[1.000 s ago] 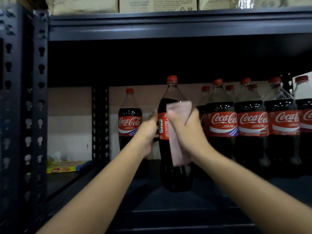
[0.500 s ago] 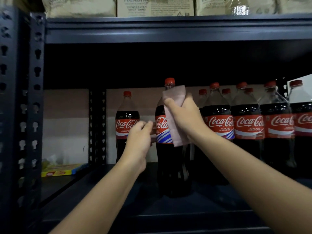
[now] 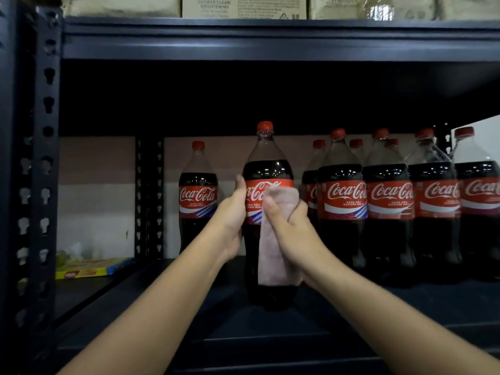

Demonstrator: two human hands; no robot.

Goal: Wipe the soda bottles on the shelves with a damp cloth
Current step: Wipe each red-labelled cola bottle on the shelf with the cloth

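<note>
A large cola bottle (image 3: 266,169) with a red cap and red label stands upright near the front of the dark shelf (image 3: 270,336). My left hand (image 3: 232,220) grips its left side at label height. My right hand (image 3: 286,226) presses a pale pink cloth (image 3: 274,255) against the bottle's front right, over the label and the dark body below. The cloth hangs down and hides part of the label. Another bottle (image 3: 198,196) stands alone behind on the left. A row of several more bottles (image 3: 387,201) fills the right.
A dark slotted upright post (image 3: 40,158) frames the left side. A flat yellow packet (image 3: 92,269) lies at the shelf's back left. Cardboard boxes (image 3: 243,6) sit on the shelf board above. A second slotted post (image 3: 148,196) stands at the back.
My right hand has slid the cloth down from the bottle's neck to the label and lower body. My left hand, loose beside the bottle half a second ago, now grips its left side.
</note>
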